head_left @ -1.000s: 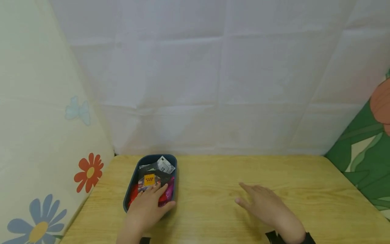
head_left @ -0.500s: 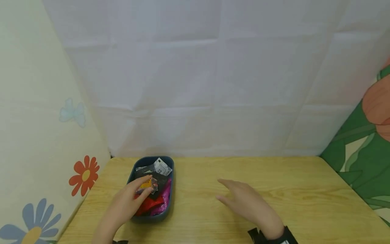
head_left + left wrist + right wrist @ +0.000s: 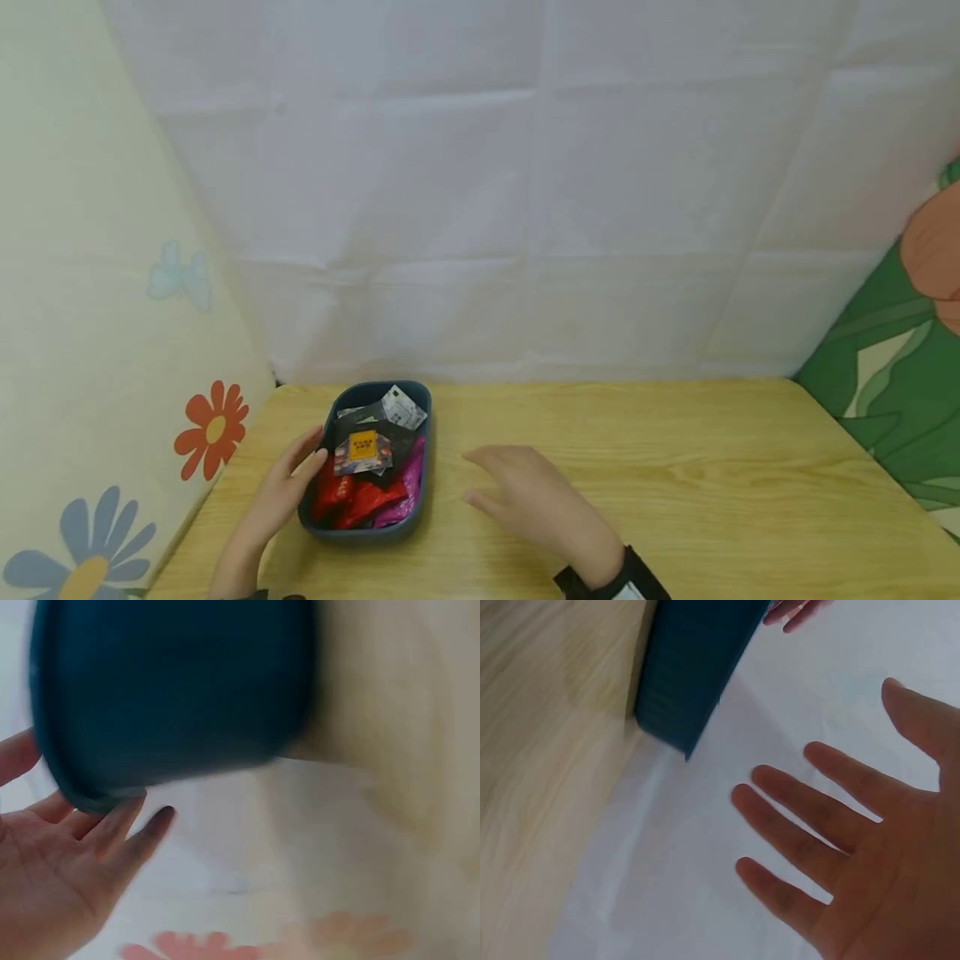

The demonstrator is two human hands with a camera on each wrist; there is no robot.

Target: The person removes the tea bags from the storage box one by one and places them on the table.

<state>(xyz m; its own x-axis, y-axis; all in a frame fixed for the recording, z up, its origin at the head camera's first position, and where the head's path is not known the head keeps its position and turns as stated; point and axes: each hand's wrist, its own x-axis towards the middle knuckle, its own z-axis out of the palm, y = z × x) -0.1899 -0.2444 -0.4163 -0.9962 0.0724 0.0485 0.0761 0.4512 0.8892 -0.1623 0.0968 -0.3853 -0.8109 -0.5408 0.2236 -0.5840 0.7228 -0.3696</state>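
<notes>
A dark blue tray (image 3: 367,530) sits at the table's back left, filled with several snack packets. An orange-labelled packet (image 3: 363,450) lies on top, with red packets (image 3: 348,500), a magenta one (image 3: 407,482) and a silvery one (image 3: 403,407) around it. My left hand (image 3: 288,483) lies against the tray's left wall with its fingers straight and holds nothing. In the left wrist view the palm (image 3: 52,877) faces the tray (image 3: 172,690). My right hand (image 3: 525,498) hovers flat over the table just right of the tray, fingers spread (image 3: 817,825) and empty.
The wooden table (image 3: 675,467) stretches to the right of the tray. A white cloth wall (image 3: 525,208) stands behind it, a flowered panel (image 3: 112,333) on the left and a green leafy one (image 3: 900,400) on the right.
My left hand let go of the orange-labelled packet and moved out of the tray to its left wall. My right hand slid left toward the tray.
</notes>
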